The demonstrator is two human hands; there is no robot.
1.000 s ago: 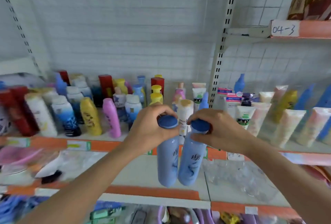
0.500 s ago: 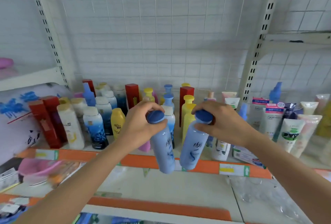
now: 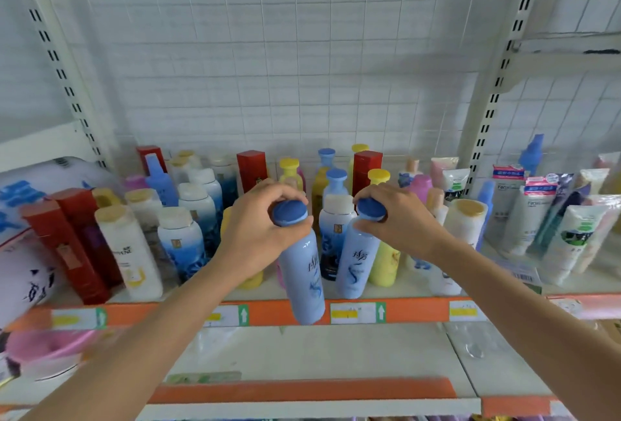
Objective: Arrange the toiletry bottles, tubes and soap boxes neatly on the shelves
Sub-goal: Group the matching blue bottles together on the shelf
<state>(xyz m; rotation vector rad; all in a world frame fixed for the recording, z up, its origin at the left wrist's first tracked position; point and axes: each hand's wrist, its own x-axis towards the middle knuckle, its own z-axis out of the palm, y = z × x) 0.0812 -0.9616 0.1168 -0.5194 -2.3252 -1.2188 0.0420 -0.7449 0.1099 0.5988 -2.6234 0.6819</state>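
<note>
My left hand [image 3: 258, 235] and right hand [image 3: 400, 222] each gripped capped blue bottle; best lowered upright into gap just beyond knuckles.

Both our forearms reach fwd and up from the bottom corners, converging twd centre. Our left hand [image 3: 260, 225] has fingers curled over the cap of a light-blue bottle [image 3: 304, 272], thumb on the near side, grip closed round the top; wrist bent slightly down. Our right hand [image 3: 398, 219] does the same on a second light-blue bottle [image 3: 353, 262], fingers wrapped over its cap, knuckles up. Hands near each other, not touching.
</note>
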